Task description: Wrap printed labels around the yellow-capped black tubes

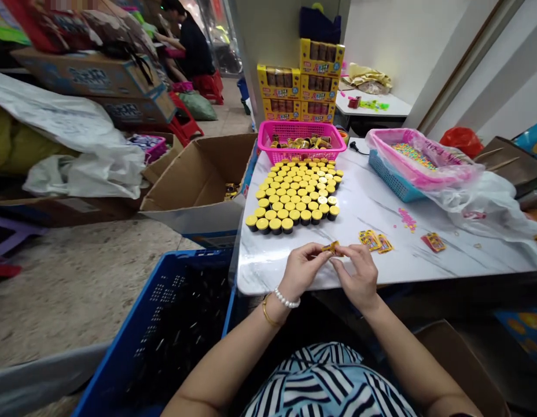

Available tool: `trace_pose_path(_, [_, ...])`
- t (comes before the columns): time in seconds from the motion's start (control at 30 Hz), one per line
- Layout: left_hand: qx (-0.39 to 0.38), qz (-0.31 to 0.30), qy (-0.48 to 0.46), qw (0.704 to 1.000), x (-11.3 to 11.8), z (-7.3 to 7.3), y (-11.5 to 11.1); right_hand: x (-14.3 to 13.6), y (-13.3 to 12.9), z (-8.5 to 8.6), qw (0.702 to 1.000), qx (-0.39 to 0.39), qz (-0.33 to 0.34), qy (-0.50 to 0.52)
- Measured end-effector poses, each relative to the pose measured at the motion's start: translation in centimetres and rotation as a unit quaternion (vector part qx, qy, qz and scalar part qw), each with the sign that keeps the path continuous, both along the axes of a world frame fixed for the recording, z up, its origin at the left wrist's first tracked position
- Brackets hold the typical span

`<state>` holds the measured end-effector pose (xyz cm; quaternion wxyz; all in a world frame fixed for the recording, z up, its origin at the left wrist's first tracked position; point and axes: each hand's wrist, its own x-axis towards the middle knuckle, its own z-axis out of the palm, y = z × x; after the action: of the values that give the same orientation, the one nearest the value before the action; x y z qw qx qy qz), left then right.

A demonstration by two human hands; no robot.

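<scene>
Close to the table's front edge, my left hand (302, 267) and my right hand (357, 273) meet over a small yellow printed label (331, 248). Fingertips of both hands pinch it from either side; its far details are too small to read. Just right of my right hand lie several similar yellow labels (375, 241), and a further stack of labels (433, 242) sits beyond them. Ahead of my hands stand many small black jars with yellow lids (290, 200), packed upright in rows on the white marbled table (268, 263).
A pink basket (268, 152) of small jars stands behind the rows. To the right, a plastic-lined pink tray (418, 159) of coloured beads rests on a blue basket (392, 179). A blue crate (138, 313) of black pieces and an open carton (199, 174) flank the table's left.
</scene>
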<state>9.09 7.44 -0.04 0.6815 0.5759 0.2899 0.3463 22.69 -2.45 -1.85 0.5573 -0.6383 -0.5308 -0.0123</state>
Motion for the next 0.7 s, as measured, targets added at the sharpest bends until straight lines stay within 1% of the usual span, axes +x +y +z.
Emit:
trace_pose_path(0.03, [-0.01,0.015,0.0,1.0,-0.5,-0.1,0.0,-0.4,0.1,0.1,0.997,-0.021,0.02,0.068])
trace_pose_path(0.07, [-0.013,0.025,0.005,1.0,-1.0,-0.2,0.0,-0.6,0.3,0.2,0.988,-0.048,0.045,0.139])
trace_pose_path(0.13, [0.005,0.035,0.03,0.999,-2.0,-0.1,0.0,-0.8,0.9,0.6,0.954,-0.111,0.102,0.259])
trace_pose_path(0.17, [0.021,0.039,0.045,0.998,-2.4,0.0,-0.1,-0.9,1.3,0.8,0.938,-0.134,0.126,0.295])
trace_pose_path(0.2, [0.038,0.049,0.057,0.996,-2.8,0.1,-0.3,-1.0,1.6,1.1,0.928,-0.148,0.142,0.312])
trace_pose_path(0.23, [0.053,0.07,0.063,0.994,-3.3,0.3,-0.6,-1.2,1.9,1.3,0.927,-0.149,0.143,0.313])
trace_pose_path(0.27, [0.063,0.101,0.064,0.991,-3.7,0.5,-1.1,-1.5,2.1,1.4,0.933,-0.139,0.131,0.305])
trace_pose_path(0.33, [0.065,0.17,0.051,0.982,-4.5,0.8,-2.3,-2.5,2.2,1.4,0.951,-0.106,0.085,0.278])
trace_pose_path(0.37, [0.058,0.194,0.045,0.978,-4.8,1.0,-3.0,-3.0,2.1,1.3,0.957,-0.092,0.062,0.268])
trace_pose_path(0.4, [0.046,0.202,0.041,0.977,-5.2,1.1,-3.8,-3.5,2.0,1.1,0.96,-0.08,0.043,0.263])
trace_pose_path(0.43, [0.03,0.195,0.038,0.98,-5.5,1.2,-4.5,-3.9,1.8,0.8,0.962,-0.071,0.033,0.263])
trace_pose_path(0.53, [-0.012,0.163,0.024,0.986,-5.9,1.3,-5.8,-5.0,1.3,0.0,0.963,-0.049,0.026,0.263])
trace_pose_path(0.7, [-0.021,0.174,0.007,0.984,-5.8,1.2,-5.8,-5.6,0.7,-0.6,0.979,-0.024,0.017,0.202])
